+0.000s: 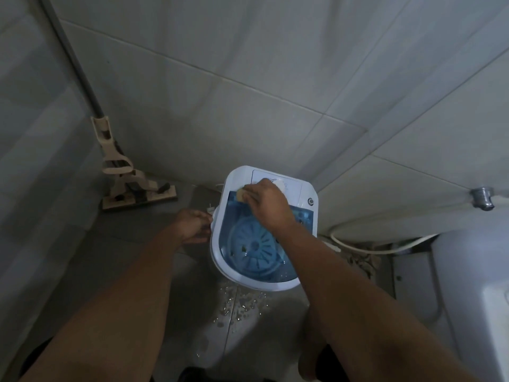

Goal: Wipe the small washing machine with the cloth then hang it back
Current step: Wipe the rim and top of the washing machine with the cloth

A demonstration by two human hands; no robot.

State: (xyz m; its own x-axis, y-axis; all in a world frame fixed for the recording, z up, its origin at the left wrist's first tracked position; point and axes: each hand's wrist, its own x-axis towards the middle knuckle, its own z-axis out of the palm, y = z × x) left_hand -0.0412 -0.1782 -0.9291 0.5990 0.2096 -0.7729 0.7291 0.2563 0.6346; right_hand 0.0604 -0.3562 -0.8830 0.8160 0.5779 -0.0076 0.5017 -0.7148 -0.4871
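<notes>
Only the head view here, looking straight down into a tiled corner. The washer [261, 230] sits on the floor against the wall, white body with a see-through blue lid [256, 244] and a control panel [275, 186] at the far end. The right hand [265, 205] is pressed down where the lid meets the panel, fingers curled over the cloth [241, 194]. Just a tan bit of the cloth pokes out on the left side of the hand; the rest is hidden under the palm. The left hand [192, 226] is against the washer's left edge, fingers bent around the rim as if steadying it, though I can't tell how firm that grip is.

So I'd say we're mid-wipe, with hanging it back not yet started.

What could go wrong:
- The hand is right beside the white dial [280, 183], so a hard swipe could knock it round.
- There's water [234, 301] pooled on the floor in front, which could make for a slip, or the light tub could slide if the left hand lets go.
- A mop [129, 180] leans in the left corner and a hose [380, 244] trails on the right, both near enough to snag on.
</notes>
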